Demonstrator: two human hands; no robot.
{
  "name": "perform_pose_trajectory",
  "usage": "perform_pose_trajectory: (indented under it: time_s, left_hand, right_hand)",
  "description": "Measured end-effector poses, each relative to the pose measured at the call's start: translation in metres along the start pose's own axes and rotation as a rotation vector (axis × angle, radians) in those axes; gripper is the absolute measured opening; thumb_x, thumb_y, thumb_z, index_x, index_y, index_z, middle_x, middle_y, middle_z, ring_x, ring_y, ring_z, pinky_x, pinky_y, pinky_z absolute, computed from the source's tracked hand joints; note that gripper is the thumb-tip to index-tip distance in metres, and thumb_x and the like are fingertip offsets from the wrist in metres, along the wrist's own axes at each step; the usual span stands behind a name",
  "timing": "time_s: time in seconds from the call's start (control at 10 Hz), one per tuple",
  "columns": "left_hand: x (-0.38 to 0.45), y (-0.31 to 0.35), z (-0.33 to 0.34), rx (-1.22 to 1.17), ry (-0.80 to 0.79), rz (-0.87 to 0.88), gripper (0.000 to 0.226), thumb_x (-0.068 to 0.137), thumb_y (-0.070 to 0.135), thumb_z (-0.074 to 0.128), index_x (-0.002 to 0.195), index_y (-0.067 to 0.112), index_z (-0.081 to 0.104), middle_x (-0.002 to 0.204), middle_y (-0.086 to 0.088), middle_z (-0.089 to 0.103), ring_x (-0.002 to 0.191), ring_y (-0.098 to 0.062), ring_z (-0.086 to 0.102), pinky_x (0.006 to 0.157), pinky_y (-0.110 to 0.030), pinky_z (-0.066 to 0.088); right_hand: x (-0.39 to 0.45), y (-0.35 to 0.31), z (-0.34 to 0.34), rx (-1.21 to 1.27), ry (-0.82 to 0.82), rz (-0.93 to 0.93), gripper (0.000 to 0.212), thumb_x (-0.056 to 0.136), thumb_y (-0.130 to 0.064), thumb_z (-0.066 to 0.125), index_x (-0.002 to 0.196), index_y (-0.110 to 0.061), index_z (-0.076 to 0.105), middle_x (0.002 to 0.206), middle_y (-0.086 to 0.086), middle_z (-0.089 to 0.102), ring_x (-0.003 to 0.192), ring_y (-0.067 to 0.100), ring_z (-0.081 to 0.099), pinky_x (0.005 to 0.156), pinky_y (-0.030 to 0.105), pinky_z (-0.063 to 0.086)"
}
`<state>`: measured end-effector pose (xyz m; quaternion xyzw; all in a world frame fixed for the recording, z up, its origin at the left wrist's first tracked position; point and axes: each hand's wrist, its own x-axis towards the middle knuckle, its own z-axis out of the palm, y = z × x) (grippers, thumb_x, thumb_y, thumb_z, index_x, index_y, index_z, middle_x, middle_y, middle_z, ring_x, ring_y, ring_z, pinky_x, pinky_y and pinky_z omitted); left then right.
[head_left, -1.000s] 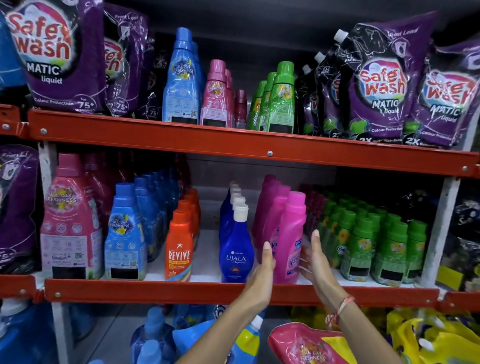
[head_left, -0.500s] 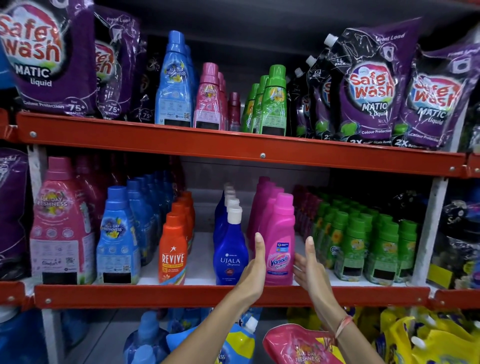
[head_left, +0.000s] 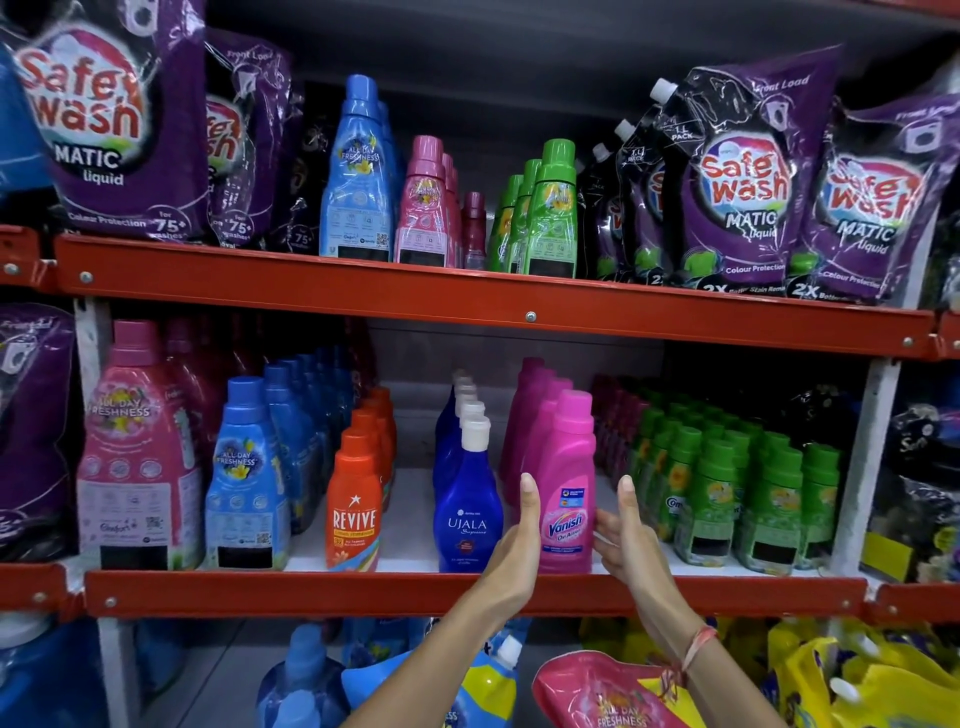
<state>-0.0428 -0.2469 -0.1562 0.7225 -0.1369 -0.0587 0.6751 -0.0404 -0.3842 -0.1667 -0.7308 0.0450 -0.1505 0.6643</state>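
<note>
Since one second ago the pink bottle (head_left: 567, 467) has been turned label-forward. It is flanked by the left hand (head_left: 519, 545) and right hand (head_left: 626, 543), fingers straight, laid against its sides. It stands upright, capped, at the front of the red shelf (head_left: 311, 592), between a blue bottle (head_left: 467, 519) and green bottles (head_left: 722, 499). Purple pouches (head_left: 748, 182) are seen above.

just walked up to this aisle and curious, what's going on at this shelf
A person is facing a shop shelf of laundry products and tending to the front pink Vanish bottle on the middle shelf. The left hand lies flat along its left side and the right hand flanks its right side, fingers straight. The bottle stands upright at the front edge, label forward, between the blue Ujala bottle and the green bottles.
</note>
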Motion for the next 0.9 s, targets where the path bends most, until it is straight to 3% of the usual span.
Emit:
perform_pose_trajectory:
  time_s: [0.1,0.2,0.3,0.4,0.5,0.7,0.8,0.9]
  left_hand:
    - [-0.002,0.002,-0.001,-0.019,-0.016,0.001,0.12,0.05,0.091,0.007,0.149,0.023,0.018,0.154,-0.008,0.032,0.117,-0.003,0.032,0.107,-0.031,0.025]
    - [-0.003,0.001,-0.002,-0.044,-0.027,-0.019,0.125,0.047,0.094,0.008,0.148,0.021,0.021,0.155,-0.008,0.032,0.126,-0.006,0.033,0.107,-0.031,0.025]
    - [-0.002,0.0,-0.003,-0.061,-0.042,-0.041,0.137,0.036,0.102,0.011,0.147,0.022,0.026,0.154,-0.006,0.035,0.138,-0.018,0.035,0.114,-0.038,0.026]
    - [-0.002,0.0,0.0,-0.054,-0.033,-0.041,0.131,0.04,0.101,0.008,0.145,0.025,0.032,0.152,-0.006,0.039,0.138,-0.022,0.037,0.118,-0.046,0.024]
    - [0.0,-0.003,0.006,-0.049,-0.018,-0.013,0.123,0.044,0.101,0.008,0.138,0.029,0.045,0.144,-0.003,0.051,0.133,-0.021,0.044,0.117,-0.049,0.025]
    - [0.0,-0.001,0.003,0.019,0.012,-0.029,0.128,0.041,0.101,0.006,0.14,0.028,0.041,0.15,-0.005,0.043,0.138,-0.022,0.037,0.117,-0.049,0.024]
    - [-0.006,0.0,-0.003,0.114,0.016,0.08,0.106,0.06,0.094,0.012,0.143,0.031,0.036,0.148,-0.001,0.045,0.136,-0.016,0.039,0.116,-0.04,0.028]
    - [-0.012,0.007,-0.023,0.171,0.179,0.37,0.073,0.083,0.072,0.029,0.144,0.031,0.032,0.147,0.006,0.045,0.127,0.01,0.041,0.107,-0.015,0.035]
  right_hand:
    - [0.0,-0.001,-0.002,-0.023,-0.003,0.031,0.09,0.08,-0.077,0.021,0.13,-0.012,0.058,0.129,0.012,0.064,0.112,0.019,0.063,0.082,0.028,0.046]
    - [-0.002,-0.004,-0.001,-0.034,-0.001,0.037,0.092,0.077,-0.079,0.02,0.131,-0.014,0.057,0.132,0.01,0.062,0.12,0.024,0.059,0.094,0.034,0.042]
    - [-0.003,-0.006,0.001,-0.043,0.005,0.029,0.091,0.078,-0.078,0.02,0.132,-0.014,0.056,0.133,0.011,0.061,0.116,0.023,0.059,0.088,0.032,0.041]
    - [-0.002,-0.006,0.001,-0.043,0.018,0.018,0.089,0.079,-0.078,0.02,0.13,-0.016,0.058,0.131,0.011,0.062,0.092,0.008,0.061,0.084,0.032,0.043]
    - [0.0,-0.005,-0.001,-0.014,0.003,0.035,0.085,0.082,-0.075,0.022,0.133,-0.014,0.054,0.135,0.012,0.059,0.107,0.017,0.061,0.092,0.036,0.042]
    - [0.0,-0.001,-0.002,0.004,-0.003,0.058,0.081,0.086,-0.071,0.026,0.137,-0.013,0.05,0.137,0.011,0.056,0.125,0.026,0.054,0.1,0.04,0.041]
    - [-0.003,-0.004,-0.006,-0.025,0.031,-0.007,0.07,0.089,-0.063,0.035,0.133,-0.011,0.054,0.13,0.008,0.061,0.119,0.023,0.057,0.097,0.042,0.043]
    - [-0.004,-0.024,-0.021,-0.039,0.169,-0.238,0.035,0.091,-0.039,0.054,0.117,-0.02,0.065,0.125,0.008,0.066,0.109,0.019,0.062,0.092,0.036,0.052]
